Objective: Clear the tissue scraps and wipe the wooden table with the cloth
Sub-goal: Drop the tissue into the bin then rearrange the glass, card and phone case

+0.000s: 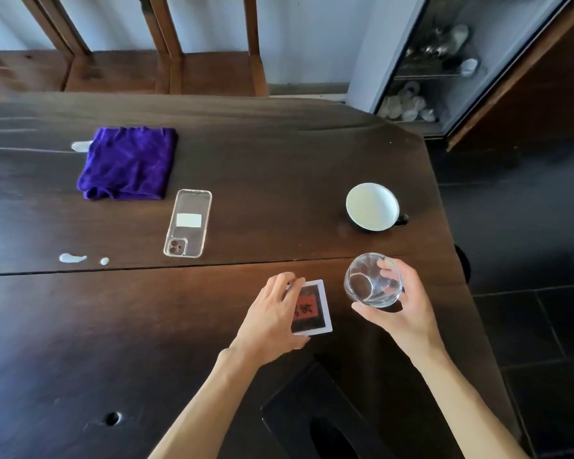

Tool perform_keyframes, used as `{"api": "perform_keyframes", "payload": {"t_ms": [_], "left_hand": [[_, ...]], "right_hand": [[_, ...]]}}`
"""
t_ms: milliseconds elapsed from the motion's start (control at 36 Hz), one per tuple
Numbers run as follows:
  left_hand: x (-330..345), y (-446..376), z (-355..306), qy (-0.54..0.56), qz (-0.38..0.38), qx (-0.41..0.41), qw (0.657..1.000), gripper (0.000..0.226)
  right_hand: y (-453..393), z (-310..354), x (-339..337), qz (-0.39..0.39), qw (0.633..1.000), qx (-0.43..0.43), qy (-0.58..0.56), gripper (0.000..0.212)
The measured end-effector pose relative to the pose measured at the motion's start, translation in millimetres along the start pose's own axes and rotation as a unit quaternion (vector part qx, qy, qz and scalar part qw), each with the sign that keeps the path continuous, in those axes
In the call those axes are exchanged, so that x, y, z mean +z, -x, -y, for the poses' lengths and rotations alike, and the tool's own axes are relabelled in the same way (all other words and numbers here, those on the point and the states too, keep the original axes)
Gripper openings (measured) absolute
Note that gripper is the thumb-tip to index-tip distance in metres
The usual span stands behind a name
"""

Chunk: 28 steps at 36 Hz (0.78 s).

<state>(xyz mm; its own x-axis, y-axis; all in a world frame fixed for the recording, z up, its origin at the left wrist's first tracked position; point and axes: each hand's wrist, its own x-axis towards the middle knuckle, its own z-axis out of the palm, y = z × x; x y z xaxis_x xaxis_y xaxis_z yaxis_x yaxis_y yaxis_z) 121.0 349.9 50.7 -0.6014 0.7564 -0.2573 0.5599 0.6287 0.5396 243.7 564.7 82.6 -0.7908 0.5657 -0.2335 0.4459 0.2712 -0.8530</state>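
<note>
A folded purple cloth [128,163] lies on the dark wooden table [212,144] at the far left. One white tissue scrap [80,146] peeks out at the cloth's left edge; two more scraps [72,258] lie nearer, at the left. My left hand [272,318] grips a square white-bordered coaster [314,308] with a red and black print, flat on the table. My right hand [401,303] holds a clear empty glass [371,280], tilted, just above the table near its right edge.
A clear phone case [188,223] lies in the middle. A dark cup with a white inside [371,207] stands at the right. A black stool [328,419] is below the near edge. Wooden chairs [209,71] stand beyond the table, a glass cabinet [444,67] at the far right.
</note>
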Motion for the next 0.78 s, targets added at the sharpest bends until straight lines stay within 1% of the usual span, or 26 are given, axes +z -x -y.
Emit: {"api": "perform_keyframes", "payload": {"t_ms": [139,417,778], "left_hand": [[9,-17,-9,-0.02,0.027,0.008,0.999,0.099],[19,-23,-8,-0.024,0.049,0.015,0.998,0.101],[22,-29,-7,-0.025,0.055,0.015,0.998,0.106]], "right_hand": [[7,-16,-11,0.001,1.0,0.012,-0.017,0.088],[18,-33,-17,0.013,0.999,0.034,-0.02,0.091],[21,-33,-19,0.015,0.999,0.035,-0.018,0.088]]}}
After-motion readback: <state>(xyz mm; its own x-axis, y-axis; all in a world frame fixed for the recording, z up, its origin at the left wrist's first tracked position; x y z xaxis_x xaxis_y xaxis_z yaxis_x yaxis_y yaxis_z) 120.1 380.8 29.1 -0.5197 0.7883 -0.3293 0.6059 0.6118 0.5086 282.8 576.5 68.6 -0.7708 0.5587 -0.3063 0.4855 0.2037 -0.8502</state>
